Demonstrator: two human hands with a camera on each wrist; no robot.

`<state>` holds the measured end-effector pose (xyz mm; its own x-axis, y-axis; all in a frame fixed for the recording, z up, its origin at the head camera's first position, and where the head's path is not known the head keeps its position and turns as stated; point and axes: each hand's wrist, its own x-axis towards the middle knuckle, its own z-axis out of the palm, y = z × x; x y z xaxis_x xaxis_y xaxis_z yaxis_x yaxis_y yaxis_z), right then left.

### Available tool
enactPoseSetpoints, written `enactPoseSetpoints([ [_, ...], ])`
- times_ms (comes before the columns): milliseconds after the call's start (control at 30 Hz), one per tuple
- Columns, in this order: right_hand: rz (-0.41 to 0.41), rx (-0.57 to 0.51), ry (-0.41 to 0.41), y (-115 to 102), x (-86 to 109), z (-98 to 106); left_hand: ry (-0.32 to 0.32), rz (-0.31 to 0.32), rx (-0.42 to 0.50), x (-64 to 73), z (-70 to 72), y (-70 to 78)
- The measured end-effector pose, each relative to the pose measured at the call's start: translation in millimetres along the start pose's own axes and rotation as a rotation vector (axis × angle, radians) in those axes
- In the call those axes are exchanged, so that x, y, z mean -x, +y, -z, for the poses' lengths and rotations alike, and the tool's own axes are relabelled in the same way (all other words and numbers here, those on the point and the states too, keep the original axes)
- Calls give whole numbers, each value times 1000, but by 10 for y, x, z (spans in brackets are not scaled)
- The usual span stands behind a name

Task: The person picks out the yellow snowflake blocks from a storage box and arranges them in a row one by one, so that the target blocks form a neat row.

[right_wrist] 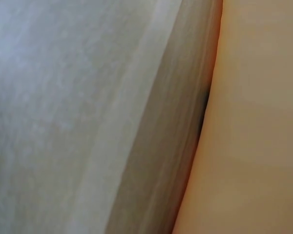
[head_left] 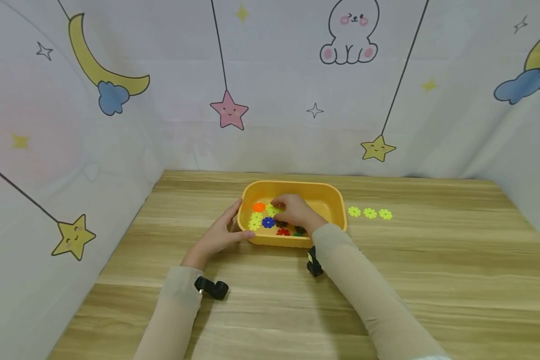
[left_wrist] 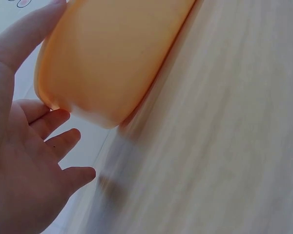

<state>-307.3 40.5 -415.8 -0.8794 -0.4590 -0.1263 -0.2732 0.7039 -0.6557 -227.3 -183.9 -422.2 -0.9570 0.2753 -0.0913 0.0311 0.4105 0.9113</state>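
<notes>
In the head view, a yellow-orange plastic basin (head_left: 324, 190) holds flower-shaped discs: several yellow-green ones, an orange disc (head_left: 258, 207), a blue disc (head_left: 268, 222), a red disc (head_left: 283, 232) and dark ones. My left hand (head_left: 218, 235) grips the basin's near left corner, thumb at the front rim and fingers along the left side. The left wrist view shows that thumb and fingers against the outer wall. Inside the basin, my right hand (head_left: 297, 211) reaches down with thumb and forefinger apart, around a yellow-green disc (head_left: 271, 209). The right wrist view shows only table and basin wall.
To the right of the basin, three yellow-green discs (head_left: 370, 213) lie in a row on the wooden table (head_left: 432, 260). A white curtain (head_left: 279, 145) printed with stars and moons hangs behind and at the sides.
</notes>
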Motion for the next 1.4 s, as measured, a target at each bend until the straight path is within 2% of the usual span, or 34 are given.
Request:
enactPoseSetpoints([
  [300,34,28,-2,-41,16,7,-9,14,-1,162,15,290],
  [400,53,39,-1,-41,19,9,-5,15,-6,130,12,230],
  [567,62,45,17,-10,19,16,9,7,-23,14,-4,8],
  [667,66,38,32,-2,28,33,18,0,-28,-8,-14,-45],
  [967,103,-57,68,-35,68,102,29,-22,-42,-9,1,-38],
  [1200,153,-70,94,-47,98,120,29,0,-66,-5,-1,-42],
  [1400,182,-88,107,-66,164,146,35,-5,-66,1,0,-39],
])
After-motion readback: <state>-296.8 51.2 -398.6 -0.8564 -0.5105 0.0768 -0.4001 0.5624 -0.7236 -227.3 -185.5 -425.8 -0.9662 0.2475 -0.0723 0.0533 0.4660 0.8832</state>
